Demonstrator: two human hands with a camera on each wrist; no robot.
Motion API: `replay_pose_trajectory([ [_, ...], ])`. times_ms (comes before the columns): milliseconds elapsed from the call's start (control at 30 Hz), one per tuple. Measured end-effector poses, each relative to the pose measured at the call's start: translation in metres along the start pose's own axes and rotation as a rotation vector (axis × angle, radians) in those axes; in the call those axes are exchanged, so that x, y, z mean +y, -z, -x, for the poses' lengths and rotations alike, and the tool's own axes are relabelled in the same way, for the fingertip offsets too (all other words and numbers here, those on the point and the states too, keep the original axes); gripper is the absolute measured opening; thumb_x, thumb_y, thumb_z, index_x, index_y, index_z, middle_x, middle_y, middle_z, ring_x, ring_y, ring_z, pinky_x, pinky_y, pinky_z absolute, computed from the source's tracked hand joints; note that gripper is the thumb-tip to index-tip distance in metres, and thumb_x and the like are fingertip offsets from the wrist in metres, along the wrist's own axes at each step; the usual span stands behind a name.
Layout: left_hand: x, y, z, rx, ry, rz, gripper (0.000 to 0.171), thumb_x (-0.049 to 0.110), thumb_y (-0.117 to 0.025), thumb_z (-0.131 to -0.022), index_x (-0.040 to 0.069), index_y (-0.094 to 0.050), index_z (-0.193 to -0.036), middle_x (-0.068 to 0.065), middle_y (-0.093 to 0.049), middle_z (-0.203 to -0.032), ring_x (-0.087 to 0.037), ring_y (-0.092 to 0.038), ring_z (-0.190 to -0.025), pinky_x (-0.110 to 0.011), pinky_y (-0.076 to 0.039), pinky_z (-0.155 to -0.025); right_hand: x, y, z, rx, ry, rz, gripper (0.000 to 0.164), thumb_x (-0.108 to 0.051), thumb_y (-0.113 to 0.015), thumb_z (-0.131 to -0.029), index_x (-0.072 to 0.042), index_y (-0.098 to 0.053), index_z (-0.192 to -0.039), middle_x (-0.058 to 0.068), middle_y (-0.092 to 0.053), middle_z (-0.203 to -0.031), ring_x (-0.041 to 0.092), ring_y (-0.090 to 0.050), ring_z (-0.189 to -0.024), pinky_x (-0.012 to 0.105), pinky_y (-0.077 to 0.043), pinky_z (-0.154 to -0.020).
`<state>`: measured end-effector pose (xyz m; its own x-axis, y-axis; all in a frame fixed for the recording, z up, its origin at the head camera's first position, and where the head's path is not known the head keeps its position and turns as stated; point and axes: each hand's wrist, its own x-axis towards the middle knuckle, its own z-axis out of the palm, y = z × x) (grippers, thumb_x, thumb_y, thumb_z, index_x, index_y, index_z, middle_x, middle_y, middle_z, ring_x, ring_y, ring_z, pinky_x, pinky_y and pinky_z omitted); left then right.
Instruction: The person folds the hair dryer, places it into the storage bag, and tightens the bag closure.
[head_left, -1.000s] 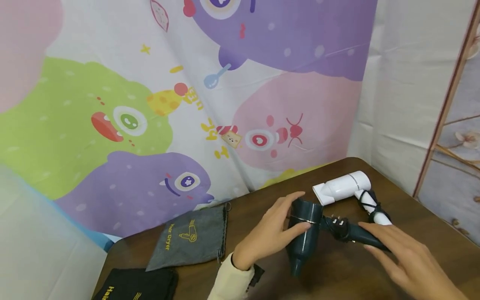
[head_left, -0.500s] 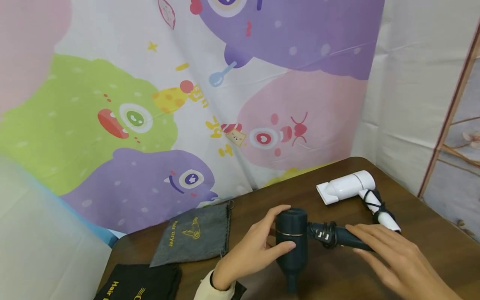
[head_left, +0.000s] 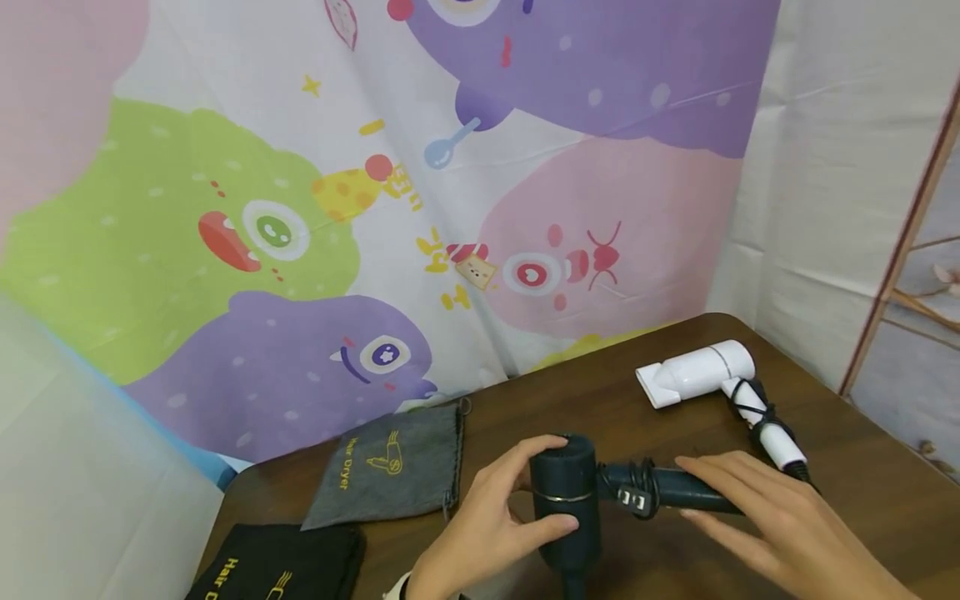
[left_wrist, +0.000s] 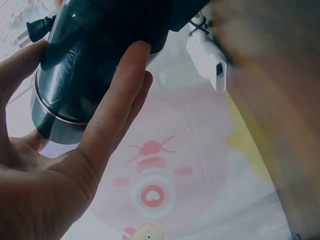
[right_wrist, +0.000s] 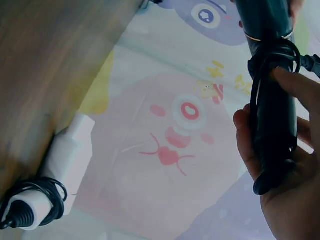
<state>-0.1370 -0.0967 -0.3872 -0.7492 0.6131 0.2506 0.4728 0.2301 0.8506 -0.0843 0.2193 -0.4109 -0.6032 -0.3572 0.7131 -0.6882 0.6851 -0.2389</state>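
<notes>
A dark teal hair dryer (head_left: 564,492) is held between both hands over the table, its nozzle pointing down toward the viewer. My left hand (head_left: 487,521) grips the barrel, thumb on the near side and fingers over the back end. My right hand (head_left: 780,517) holds the handle (head_left: 686,489), which points right. Around that handle is wound a black cord (right_wrist: 277,50) with a plug (head_left: 633,498). In the left wrist view the left fingers wrap the glossy barrel (left_wrist: 75,75) below its metal ring; the right wrist view shows the right fingers curled about the handle.
A white hair dryer (head_left: 701,372) with its cord wrapped on the handle lies at the back right of the brown table (head_left: 517,417). On the left lie a grey drawstring pouch (head_left: 397,467) and a black pouch (head_left: 281,562). A cartoon-printed cloth (head_left: 420,333) hangs behind.
Both hands have brought the dark hair dryer left and toward the viewer, its handle now closer to level. The head view has shifted slightly. White dryer and pouches stay in place.
</notes>
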Motion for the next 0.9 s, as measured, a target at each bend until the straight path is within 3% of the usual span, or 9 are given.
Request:
replay_pose_trajectory([
  [133,0.002,0.0,0.001,0.006,-0.013,0.008,0.064,0.026,-0.077,-0.089,0.032,-0.045,-0.144,0.0,-0.063,-0.119,-0.01,-0.069,-0.091,-0.028,-0.058,-0.054,-0.001,-0.01,0.0,-0.008,-0.074,0.152,0.06,-0.043,-0.084,-0.075,-0.017,-0.068,-0.127,-0.011,-0.066,-0.105,0.004,-0.062,-0.088,0.021,-0.052,-0.066],
  [233,0.004,0.002,0.003,0.013,-0.013,0.015,0.063,0.025,-0.078,-0.088,0.031,-0.047,-0.143,0.0,-0.065,-0.118,-0.01,-0.07,-0.091,-0.029,-0.058,-0.055,-0.001,-0.017,0.0,-0.014,-0.097,0.155,0.062,-0.044,-0.087,-0.07,-0.018,-0.069,-0.124,-0.012,-0.065,-0.102,0.004,-0.062,-0.085,0.02,-0.05,-0.063],
  [367,0.004,0.005,0.005,0.033,-0.019,0.005,0.063,0.024,-0.078,-0.088,0.03,-0.048,-0.143,0.0,-0.065,-0.119,-0.011,-0.071,-0.091,-0.028,-0.058,-0.055,0.003,-0.022,0.001,-0.004,-0.04,0.033,0.054,-0.043,-0.08,-0.082,-0.018,-0.066,-0.128,-0.017,-0.062,-0.106,-0.001,-0.057,-0.089,0.013,-0.045,-0.069],
  [533,0.004,0.003,0.005,0.009,-0.022,0.0,0.063,0.024,-0.076,-0.091,0.029,-0.043,-0.144,-0.001,-0.063,-0.121,-0.01,-0.069,-0.093,-0.027,-0.057,-0.054,0.006,-0.023,0.002,0.063,0.043,-0.03,0.048,-0.05,-0.055,-0.099,-0.013,-0.066,-0.129,-0.018,-0.063,-0.104,-0.003,-0.053,-0.089,0.012,-0.044,-0.068],
  [800,0.005,0.0,0.004,-0.111,-0.012,0.057,0.069,0.022,-0.072,-0.093,0.031,-0.035,-0.15,-0.003,-0.059,-0.131,-0.01,-0.066,-0.103,-0.028,-0.059,-0.064,0.0,-0.023,0.0,0.14,0.106,-0.08,0.048,-0.045,-0.054,-0.102,-0.004,-0.068,-0.121,-0.01,-0.065,-0.098,0.0,-0.051,-0.083,0.01,-0.04,-0.063],
  [900,0.005,0.0,0.005,-0.121,-0.001,0.058,0.069,0.022,-0.071,-0.094,0.031,-0.034,-0.15,-0.004,-0.057,-0.134,-0.01,-0.066,-0.105,-0.027,-0.059,-0.066,0.0,-0.027,0.0,0.174,0.13,-0.088,0.048,-0.043,-0.055,-0.101,-0.001,-0.069,-0.12,-0.006,-0.067,-0.097,0.002,-0.052,-0.081,0.01,-0.04,-0.06],
])
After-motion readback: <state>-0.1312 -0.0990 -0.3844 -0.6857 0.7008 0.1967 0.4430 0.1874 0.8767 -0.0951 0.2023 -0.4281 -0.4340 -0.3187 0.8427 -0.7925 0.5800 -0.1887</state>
